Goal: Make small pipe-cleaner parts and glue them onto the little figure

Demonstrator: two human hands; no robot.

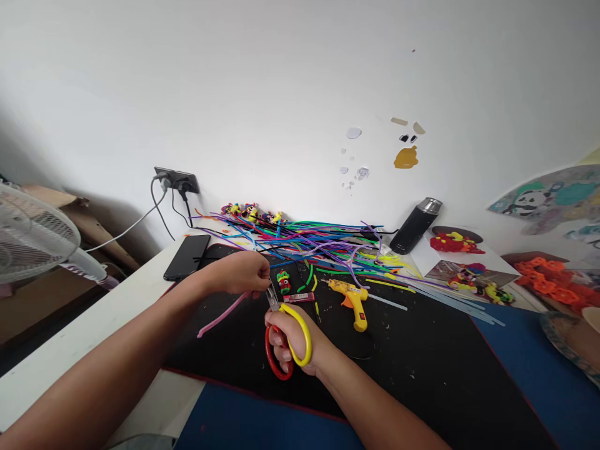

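Note:
My right hand (300, 337) is closed round the handles of a pair of scissors (305, 334), one loop red and the other yellow. Their metal blades point up and away, reaching my left hand (246, 272). The fingers of that hand are pinched together over a pink pipe cleaner (222, 315), whose free end hangs down to the left. How far the blades are apart is hard to make out. Just right of the blades lies a small red, green and yellow figure (284, 282) with eyes, and a small red-and-white box (299, 297) is below it.
A yellow glue gun (351, 302) lies on the black mat (412, 369). Behind it spreads a pile of coloured pipe cleaners (323, 240). A phone (187, 257) is at left, a black flask (416, 226) at back right, glue sticks (462, 303) at right, a fan (37, 234) far left.

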